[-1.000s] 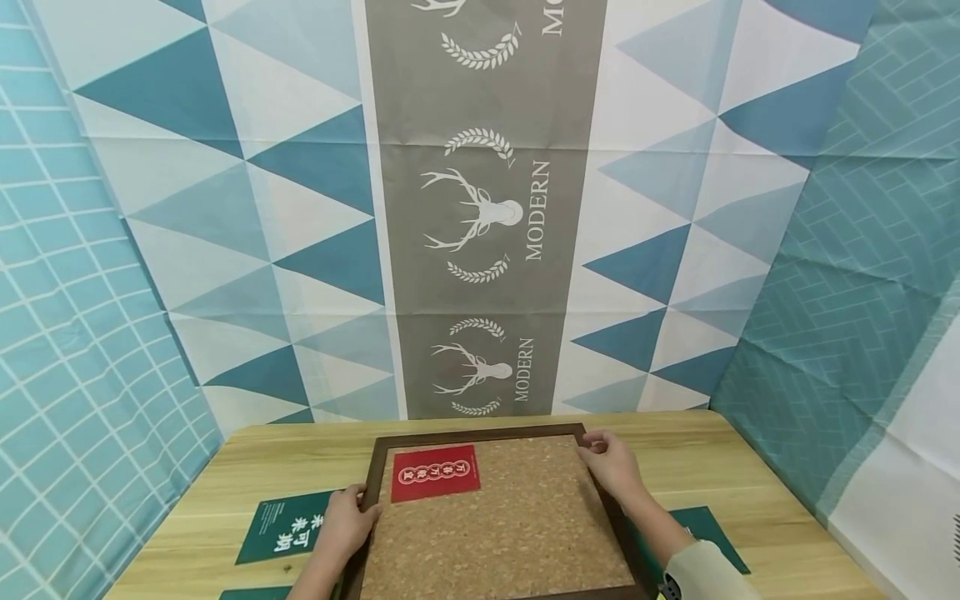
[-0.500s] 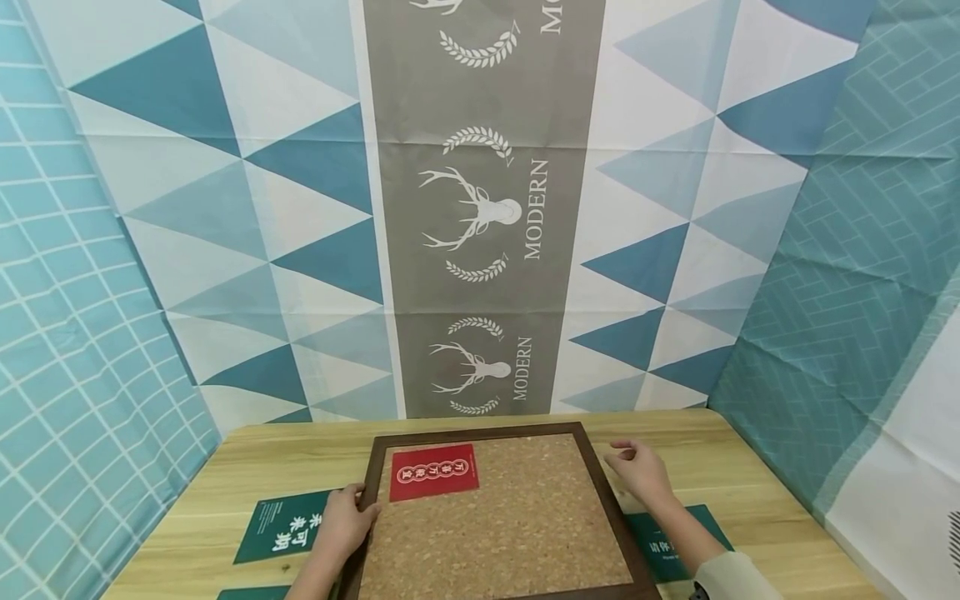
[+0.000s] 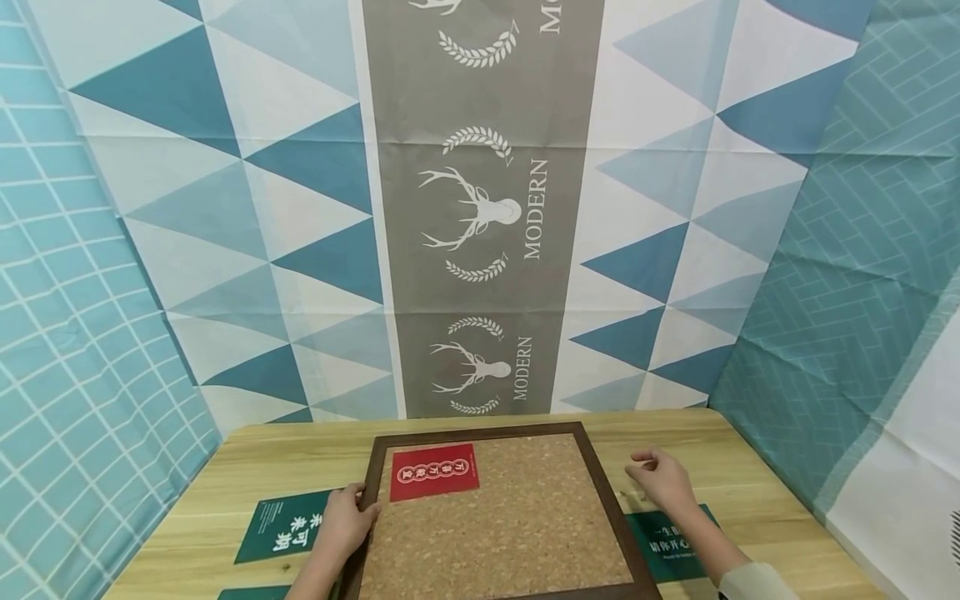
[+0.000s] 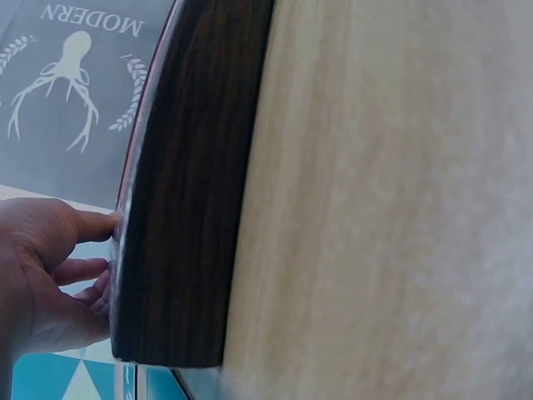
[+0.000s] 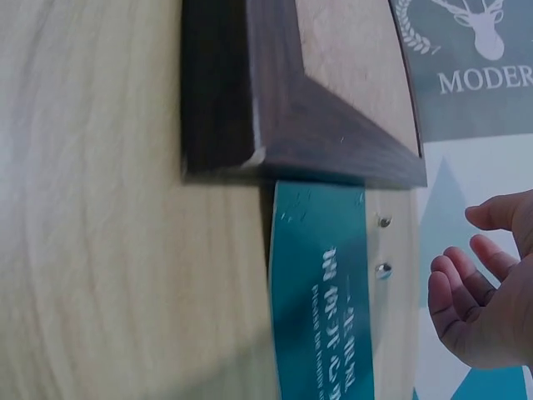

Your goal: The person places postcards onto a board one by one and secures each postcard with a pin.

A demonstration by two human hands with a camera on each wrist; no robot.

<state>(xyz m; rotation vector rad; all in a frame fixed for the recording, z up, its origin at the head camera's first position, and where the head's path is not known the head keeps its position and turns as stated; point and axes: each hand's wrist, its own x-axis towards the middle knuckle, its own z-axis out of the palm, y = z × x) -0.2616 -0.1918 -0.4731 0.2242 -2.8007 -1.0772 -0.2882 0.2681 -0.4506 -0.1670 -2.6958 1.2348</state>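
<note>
A cork board [image 3: 510,517] with a dark wooden frame lies on the table, a red card [image 3: 434,472] with white lettering flat on its upper left part. My left hand [image 3: 345,525] grips the frame's left side, thumb over the top. In the left wrist view that hand's fingertips meet the dark frame edge [image 4: 187,200]. My right hand [image 3: 666,482] is held to the right of the board, apart from it, fingers loosely curled with nothing between them. Two small shiny pieces [image 5: 383,271] lie near it on the table, beside a green card [image 5: 321,292].
A green card [image 3: 667,546] with white lettering lies against the board's right side. Left of the board is another green card [image 3: 281,527], with a further green card [image 3: 255,593] at the lower edge. A patterned cloth backdrop [image 3: 487,208] rises behind the wooden table [image 3: 285,454].
My right hand has left the board's upper right corner and moved right and a little nearer, uncovering more of the green card there. My left hand and the board have barely moved.
</note>
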